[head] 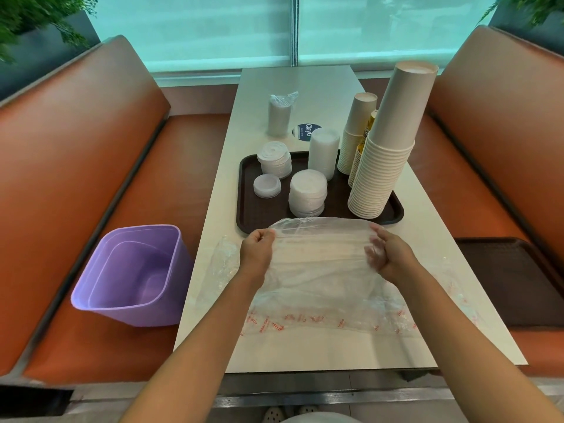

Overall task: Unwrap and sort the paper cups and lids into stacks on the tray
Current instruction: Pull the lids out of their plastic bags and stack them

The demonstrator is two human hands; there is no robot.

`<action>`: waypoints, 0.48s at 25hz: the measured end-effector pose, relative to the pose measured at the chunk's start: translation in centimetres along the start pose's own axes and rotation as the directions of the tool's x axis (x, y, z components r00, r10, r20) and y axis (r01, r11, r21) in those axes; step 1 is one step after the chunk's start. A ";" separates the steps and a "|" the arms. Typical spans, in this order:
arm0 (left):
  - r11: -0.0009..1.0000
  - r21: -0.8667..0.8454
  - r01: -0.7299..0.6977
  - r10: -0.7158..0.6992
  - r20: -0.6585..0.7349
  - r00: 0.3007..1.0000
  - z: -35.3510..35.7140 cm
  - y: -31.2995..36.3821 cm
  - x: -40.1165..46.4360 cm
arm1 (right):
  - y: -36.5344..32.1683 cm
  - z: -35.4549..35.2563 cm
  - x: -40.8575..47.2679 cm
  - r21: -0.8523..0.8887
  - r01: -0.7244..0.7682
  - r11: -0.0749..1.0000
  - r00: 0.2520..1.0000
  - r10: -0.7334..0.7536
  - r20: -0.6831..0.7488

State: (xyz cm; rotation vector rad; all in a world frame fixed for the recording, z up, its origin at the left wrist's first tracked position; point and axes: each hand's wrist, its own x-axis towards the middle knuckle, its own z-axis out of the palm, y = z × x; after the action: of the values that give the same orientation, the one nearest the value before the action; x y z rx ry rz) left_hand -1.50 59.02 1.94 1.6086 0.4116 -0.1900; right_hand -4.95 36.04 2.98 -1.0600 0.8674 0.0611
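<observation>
A dark brown tray (268, 209) on the white table holds a tall stack of paper cups (384, 160) at its right, a shorter cup stack (355, 132) behind, and several stacks of white lids (307, 192). A wrapped bundle (279, 116) stands beyond the tray. In front of the tray a clear plastic wrapper (320, 270) with red print is stretched between my hands. My left hand (256, 248) pinches its left edge. My right hand (384, 254) grips its right edge, fingers partly behind the film.
A purple bin (134, 276) sits on the orange bench at the left. A second dark tray (515, 279) lies on the right bench. More clear plastic (225, 257) lies by my left hand. A round blue sticker (306, 131) marks the table.
</observation>
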 end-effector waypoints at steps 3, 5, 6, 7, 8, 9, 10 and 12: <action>0.998 0.052 0.033 -0.031 -0.028 0.999 -0.5 -0.1 0.0 | 0.1 -0.1 -0.4 -0.261 0.057 0.964 0.997 -0.067 -0.031; 0.990 0.125 0.068 -0.058 -0.079 0.995 -1.1 -0.4 0.2 | 0.2 -0.4 -0.3 -0.348 0.116 0.930 0.987 -0.147 -0.067; 0.980 0.179 0.082 -0.066 -0.093 0.993 -1.2 -0.6 0.3 | 0.3 -0.5 -0.3 -0.367 0.133 0.921 0.982 -0.174 -0.080; 0.967 0.237 0.090 -0.068 -0.099 0.993 -1.3 -0.8 0.2 | 0.4 -0.7 -0.3 -0.384 0.143 0.912 0.977 -0.191 -0.091; 0.950 0.299 0.091 -0.064 -0.098 0.993 -1.3 -1.0 0.2 | 0.4 -0.7 -0.4 -0.406 0.144 0.903 0.975 -0.200 -0.098; 0.931 0.355 0.088 -0.059 -0.093 0.994 -1.3 -1.1 0.1 | 0.5 -0.8 -0.4 -0.426 0.143 0.893 0.974 -0.203 -0.100; 0.919 0.385 0.086 -0.058 -0.083 0.995 -1.2 -1.1 0.1 | 0.6 -0.9 -0.4 -0.448 0.135 0.884 0.976 -0.197 -0.095; 0.940 0.323 0.110 -0.101 -0.043 0.994 -1.2 -0.9 0.3 | 0.7 -0.9 -0.4 -0.493 0.097 0.865 0.988 -0.145 -0.061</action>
State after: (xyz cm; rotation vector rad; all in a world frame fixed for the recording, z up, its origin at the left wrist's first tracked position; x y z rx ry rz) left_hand -1.69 60.32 1.06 1.9160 0.5071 -0.3330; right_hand -6.09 35.83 2.58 -1.6052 0.8918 0.1304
